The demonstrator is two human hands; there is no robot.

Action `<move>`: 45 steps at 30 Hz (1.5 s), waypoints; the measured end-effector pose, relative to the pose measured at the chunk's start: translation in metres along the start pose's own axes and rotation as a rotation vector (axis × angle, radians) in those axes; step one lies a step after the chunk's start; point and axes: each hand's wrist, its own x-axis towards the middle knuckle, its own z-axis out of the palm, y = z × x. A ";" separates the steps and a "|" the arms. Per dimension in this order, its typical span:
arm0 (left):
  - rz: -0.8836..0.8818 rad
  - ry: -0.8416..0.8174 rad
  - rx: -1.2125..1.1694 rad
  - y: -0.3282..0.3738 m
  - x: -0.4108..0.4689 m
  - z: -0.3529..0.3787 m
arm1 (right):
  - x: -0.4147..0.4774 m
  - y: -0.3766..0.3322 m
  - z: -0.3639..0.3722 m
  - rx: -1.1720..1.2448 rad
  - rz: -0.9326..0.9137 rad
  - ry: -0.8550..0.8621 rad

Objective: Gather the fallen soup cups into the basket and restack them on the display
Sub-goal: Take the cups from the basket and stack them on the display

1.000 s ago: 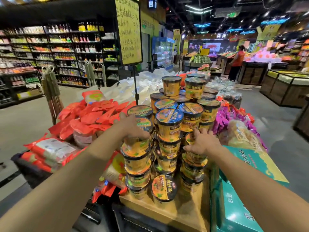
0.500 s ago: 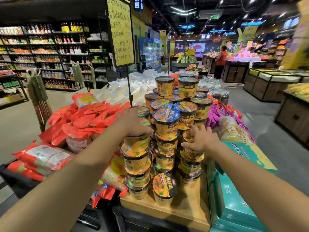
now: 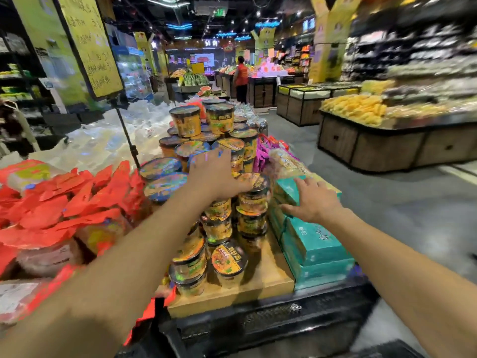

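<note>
Head view shows the soup cups (image 3: 228,259) stacked on the wooden table (image 3: 260,282), left hand (image 3: 216,177) flat-fingered on the stack, right hand (image 3: 313,202) fingers spread over teal boxes (image 3: 317,244); restacking looks nearly finished, with no basket in sight.

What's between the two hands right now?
A column of soup cups, close beside the left hand; the right hand is over teal boxes. Shows in the head view.

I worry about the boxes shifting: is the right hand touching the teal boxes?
Cannot tell. The head view shows the right hand spread open over the teal boxes, but blur hides any contact or gap.
</note>
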 end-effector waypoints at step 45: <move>1.033 -0.850 0.159 0.523 -0.057 0.702 | -0.314 0.443 0.486 0.278 0.952 -0.580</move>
